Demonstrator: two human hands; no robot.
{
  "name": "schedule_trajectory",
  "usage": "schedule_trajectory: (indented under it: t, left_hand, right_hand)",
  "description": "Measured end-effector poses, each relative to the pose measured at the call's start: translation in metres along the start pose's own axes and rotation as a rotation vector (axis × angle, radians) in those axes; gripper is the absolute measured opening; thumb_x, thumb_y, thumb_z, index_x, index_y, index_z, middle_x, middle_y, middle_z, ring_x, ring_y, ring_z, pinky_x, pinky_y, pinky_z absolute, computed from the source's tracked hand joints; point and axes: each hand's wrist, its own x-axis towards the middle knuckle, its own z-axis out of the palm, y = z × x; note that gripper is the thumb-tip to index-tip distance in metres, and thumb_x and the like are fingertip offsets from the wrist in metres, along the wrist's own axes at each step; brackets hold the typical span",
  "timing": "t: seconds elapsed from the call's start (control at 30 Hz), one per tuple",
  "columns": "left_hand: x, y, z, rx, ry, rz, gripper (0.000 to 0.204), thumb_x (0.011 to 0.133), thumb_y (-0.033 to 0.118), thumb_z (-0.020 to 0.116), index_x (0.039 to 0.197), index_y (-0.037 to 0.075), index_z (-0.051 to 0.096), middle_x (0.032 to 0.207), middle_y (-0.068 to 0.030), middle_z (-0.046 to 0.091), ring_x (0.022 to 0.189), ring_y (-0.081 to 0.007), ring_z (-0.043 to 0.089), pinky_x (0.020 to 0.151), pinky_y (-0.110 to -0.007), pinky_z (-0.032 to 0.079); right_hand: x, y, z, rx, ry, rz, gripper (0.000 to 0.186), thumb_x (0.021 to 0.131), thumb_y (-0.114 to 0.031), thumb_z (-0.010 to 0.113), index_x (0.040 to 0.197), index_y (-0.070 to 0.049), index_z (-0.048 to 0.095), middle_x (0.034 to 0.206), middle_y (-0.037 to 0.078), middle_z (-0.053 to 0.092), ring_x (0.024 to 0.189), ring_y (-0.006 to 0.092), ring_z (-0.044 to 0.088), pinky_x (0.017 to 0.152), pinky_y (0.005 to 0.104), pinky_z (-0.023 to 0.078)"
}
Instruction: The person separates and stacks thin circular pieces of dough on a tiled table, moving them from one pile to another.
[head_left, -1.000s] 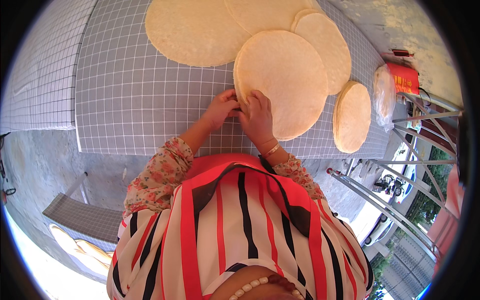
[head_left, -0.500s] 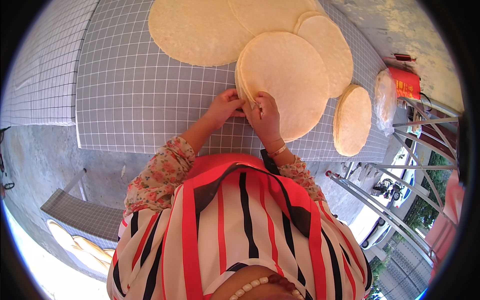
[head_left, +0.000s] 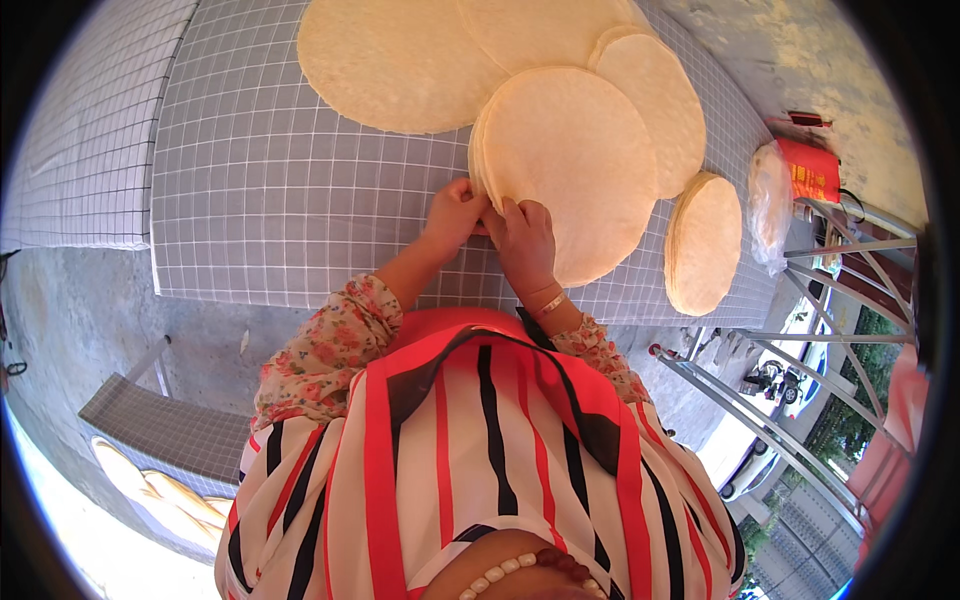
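At the near-left edge of a thick stack of round, pale flatbread sheets (head_left: 568, 150), both of my hands work close together. My left hand (head_left: 453, 215) has its fingers bent and pinched on that edge from the left side. My right hand (head_left: 527, 245) grips the same edge, fingers curled over it and fingertips partly hidden. The stack lies on a gray grid-patterned cloth (head_left: 300, 210), overlapping other large sheets (head_left: 390, 60) behind it and to its right.
A smaller stack of sheets (head_left: 705, 245) lies at the right, near a clear bag (head_left: 768, 200) and a red package (head_left: 812, 170). A metal frame (head_left: 840, 333) stands beyond the right edge. A second cloth-covered surface (head_left: 150, 420) with sheets is at the lower left.
My right hand has shifted a little toward me and to the right along the stack's edge. My left hand has moved slightly right, staying at that edge.
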Motion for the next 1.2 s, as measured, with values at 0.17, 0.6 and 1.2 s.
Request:
schedule_trajectory:
  t: [0.17, 0.6, 1.2]
  left_hand:
    - [0.0, -0.001, 0.002, 0.01, 0.022, 0.0, 0.019, 0.098, 0.02, 0.061, 0.105, 0.002, 0.059, 0.09, -0.0069, 0.068, 0.078, -0.016, 0.068, 0.064, -0.029, 0.06]
    - [-0.002, 0.011, -0.016, -0.162, -0.168, -0.135, 0.024, 0.101, 0.024, 0.049, 0.112, 0.005, 0.057, 0.101, -0.0092, 0.066, 0.088, -0.0193, 0.069, 0.076, -0.033, 0.06]
    - [0.001, 0.01, -0.017, -0.106, -0.19, -0.104, 0.025, 0.092, 0.007, 0.057, 0.117, 0.003, 0.056, 0.106, -0.0097, 0.065, 0.092, -0.0201, 0.068, 0.08, -0.035, 0.061]
  right_hand:
    - [-0.029, 0.01, -0.005, -0.045, -0.003, 0.067, 0.03, 0.078, -0.014, 0.074, 0.106, -0.005, 0.066, 0.091, 0.009, 0.052, 0.083, 0.0281, 0.056, 0.069, 0.0383, 0.051]
    - [0.009, 0.0, -0.008, -0.004, 0.037, 0.028, 0.031, 0.081, -0.004, 0.061, 0.112, -0.002, 0.067, 0.093, 0.013, 0.057, 0.086, 0.0319, 0.059, 0.075, 0.0413, 0.051]
    - [-0.001, 0.007, -0.003, 0.242, -0.018, 0.166, 0.048, 0.077, -0.013, 0.071, 0.121, 0.001, 0.058, 0.109, 0.018, 0.057, 0.1, 0.0373, 0.058, 0.085, 0.0444, 0.05]
